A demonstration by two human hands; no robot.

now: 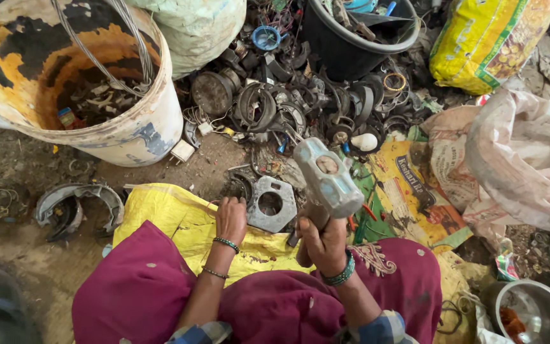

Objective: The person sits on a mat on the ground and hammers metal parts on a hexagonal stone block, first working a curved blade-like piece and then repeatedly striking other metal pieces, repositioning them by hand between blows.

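- The hammer (327, 177), at centre frame, has a heavy grey head with pale blue smears; its handle is hidden inside the fist.
- The right hand (321, 241) is clenched around that handle.
- The left hand (231, 218), fingers curled, rests on the edge of a flat grey metal plate (270, 204) with a round hole.
- What lies under the plate is hard to make out.

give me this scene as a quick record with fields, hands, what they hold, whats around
left hand: resting on the yellow sack, beside the grey metal plate
right hand: gripping a hammer, head raised
plate: flat, with a round hole
ahead: pile of dark metal scrap
upper left: worn white bucket holding wire and scrap
upper right: black tub
lower right: steel bowl
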